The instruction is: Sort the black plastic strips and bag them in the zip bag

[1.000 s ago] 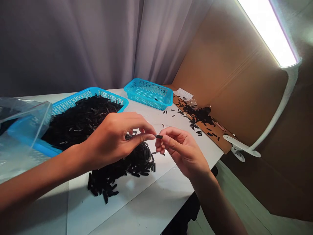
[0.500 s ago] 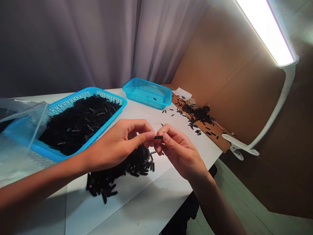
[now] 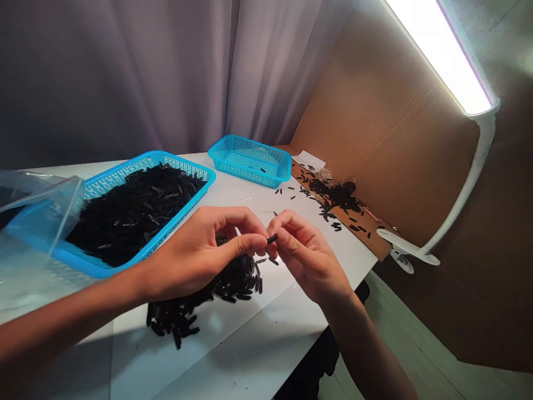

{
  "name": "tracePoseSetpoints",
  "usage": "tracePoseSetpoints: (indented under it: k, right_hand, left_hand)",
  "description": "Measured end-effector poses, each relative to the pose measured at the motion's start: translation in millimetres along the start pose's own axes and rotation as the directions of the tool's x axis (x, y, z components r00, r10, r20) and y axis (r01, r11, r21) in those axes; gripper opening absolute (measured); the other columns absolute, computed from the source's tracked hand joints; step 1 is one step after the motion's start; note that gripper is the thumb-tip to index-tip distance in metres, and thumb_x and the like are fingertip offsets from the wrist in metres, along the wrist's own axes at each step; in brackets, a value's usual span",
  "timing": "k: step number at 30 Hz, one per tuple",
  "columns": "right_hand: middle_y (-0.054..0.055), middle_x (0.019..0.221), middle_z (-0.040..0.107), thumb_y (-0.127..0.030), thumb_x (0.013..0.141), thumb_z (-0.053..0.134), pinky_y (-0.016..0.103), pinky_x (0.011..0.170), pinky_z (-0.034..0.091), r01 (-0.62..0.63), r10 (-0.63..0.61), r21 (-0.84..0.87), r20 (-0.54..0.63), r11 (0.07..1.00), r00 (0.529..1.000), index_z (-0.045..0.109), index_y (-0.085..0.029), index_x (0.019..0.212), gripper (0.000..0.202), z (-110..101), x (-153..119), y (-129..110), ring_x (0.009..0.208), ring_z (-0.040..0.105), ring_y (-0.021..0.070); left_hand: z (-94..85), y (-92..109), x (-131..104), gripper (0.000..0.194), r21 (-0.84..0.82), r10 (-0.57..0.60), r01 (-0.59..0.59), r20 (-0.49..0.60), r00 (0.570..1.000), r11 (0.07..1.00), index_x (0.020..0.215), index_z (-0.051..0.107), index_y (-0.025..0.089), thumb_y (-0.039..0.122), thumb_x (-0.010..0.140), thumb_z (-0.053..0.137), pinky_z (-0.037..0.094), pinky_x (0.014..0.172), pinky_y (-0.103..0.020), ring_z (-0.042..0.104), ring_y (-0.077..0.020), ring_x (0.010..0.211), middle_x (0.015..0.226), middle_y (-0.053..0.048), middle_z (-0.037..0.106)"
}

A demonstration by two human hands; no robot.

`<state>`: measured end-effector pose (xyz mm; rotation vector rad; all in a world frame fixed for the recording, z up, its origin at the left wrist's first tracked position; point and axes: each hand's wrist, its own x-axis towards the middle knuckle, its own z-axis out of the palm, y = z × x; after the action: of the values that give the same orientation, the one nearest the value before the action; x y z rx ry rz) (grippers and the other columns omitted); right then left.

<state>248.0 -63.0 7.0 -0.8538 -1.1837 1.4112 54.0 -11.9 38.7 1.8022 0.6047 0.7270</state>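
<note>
Between my fingertips is a small, oblong black piece [image 3: 272,239], too small for me to name its kind. My left hand [image 3: 220,236] pinches its left end with thumb and forefinger. My right hand [image 3: 306,253] grips the other end the same way, and the fingertips of both hands meet around it. Below and behind my left hand lies a pile of similar black pieces [image 3: 237,280] on the white table [image 3: 250,355], partly hidden by that hand. A thin pointed tip [image 3: 275,213] shows just behind my right fingers; what it belongs to is hidden.
A blue basket [image 3: 166,244] heaped with black pieces stands left, a clear plastic bag [image 3: 62,205] over its corner. Farther back sits a second blue basket [image 3: 250,176] with a small dark piece inside. More pieces [image 3: 339,195] lie on cardboard beside a clamped lamp [image 3: 416,250].
The black piece has tilted and shifted slightly down between my fingers. My fingertips have drawn closer together around it, and the view has moved a little.
</note>
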Motion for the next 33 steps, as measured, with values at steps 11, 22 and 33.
tracePoseSetpoints:
  k: [11,22,33]
  right_hand:
    - [0.005,0.1,0.066,-0.037,0.096,0.066,0.036,0.081,0.046,0.02,0.011,-0.704,0.04,0.71,0.999,0.068,-0.025,0.105,0.016,-29.0,0.1,1.9,0.092,0.059,0.0215]
    - [0.006,0.1,0.065,-0.02,0.098,0.057,0.037,0.082,0.046,-0.079,0.17,-0.886,-0.001,0.456,0.986,0.064,-0.021,0.093,0.008,-56.5,-12.4,17.6,0.094,0.058,0.0216]
    - [0.001,0.081,0.076,-0.019,0.085,0.081,0.025,0.066,0.054,0.022,-0.036,-0.227,-0.057,0.974,0.998,0.071,-0.021,0.092,0.012,-5.5,-16.4,-15.4,0.074,0.072,0.0143]
  left_hand:
    - [-39.0,-17.1,5.1,0.021,0.758,0.219,0.037,-0.235,0.947,0.652,0.089,0.07,0.023,0.038,0.097,0.058,0.039,0.067,-0.032,0.061,-0.0203,0.078,0.085,-0.003,0.07]
    - [-58.6,-4.9,1.8,0.024,0.887,0.202,0.119,-0.23,0.952,0.447,0.106,0.071,0.023,0.04,0.097,0.058,0.04,0.071,-0.034,0.065,-0.0238,0.088,0.1,-0.003,0.073]
    - [5.3,-20.9,-4.6,0.007,0.609,0.616,-0.504,0.031,0.787,0.612,0.098,0.071,0.015,0.011,0.093,0.068,0.054,0.075,-0.025,0.069,-0.0138,0.083,0.089,-0.003,0.076]
